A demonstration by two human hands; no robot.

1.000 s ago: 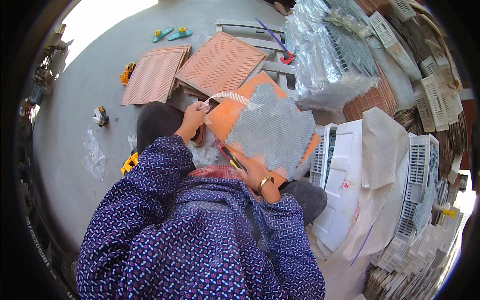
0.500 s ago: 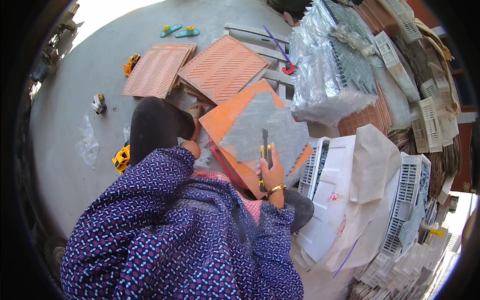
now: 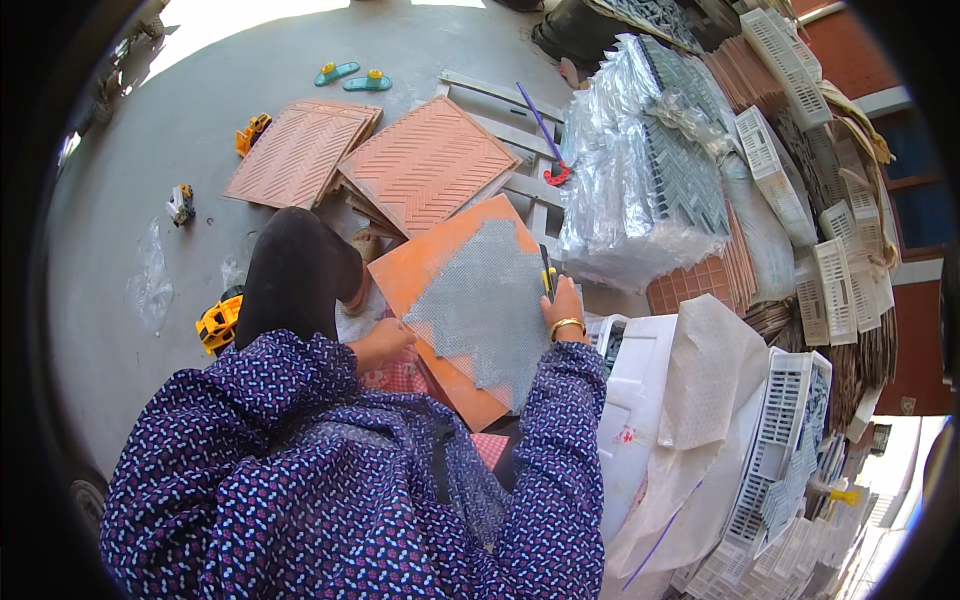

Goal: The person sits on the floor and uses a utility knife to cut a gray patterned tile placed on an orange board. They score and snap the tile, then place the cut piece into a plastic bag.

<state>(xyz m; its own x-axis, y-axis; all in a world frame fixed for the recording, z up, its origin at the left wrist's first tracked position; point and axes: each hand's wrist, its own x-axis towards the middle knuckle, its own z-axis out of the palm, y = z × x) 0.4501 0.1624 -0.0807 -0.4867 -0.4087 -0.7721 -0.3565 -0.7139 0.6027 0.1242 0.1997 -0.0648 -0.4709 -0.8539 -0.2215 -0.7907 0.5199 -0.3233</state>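
Note:
An orange board (image 3: 402,272) rests at an angle over my lap, with a grey mesh-like sheet (image 3: 480,300) of stepped outline lying on it. My right hand (image 3: 564,306), with a gold bangle at the wrist, is closed round a black and yellow utility knife (image 3: 548,276) at the board's right edge. The blade points away from me. Beside the board's left edge is my left hand (image 3: 384,343), its fingers curled closed; whatever they may hold is hidden. Red-checked cloth (image 3: 395,377) shows under that hand.
Herringbone-patterned terracotta-coloured panels (image 3: 430,165) lie in stacks beyond the board. Plastic-wrapped grey tile sheets (image 3: 625,170) rise at the far right. White crates (image 3: 775,440) and a white box (image 3: 635,400) stand at my right. Yellow toy trucks (image 3: 218,322) and teal slippers (image 3: 367,83) are on the floor.
My right hand has carried the knife from over the mesh sheet to the board's right edge. My left hand, mostly hidden by the sleeve before, has come to the board's left edge.

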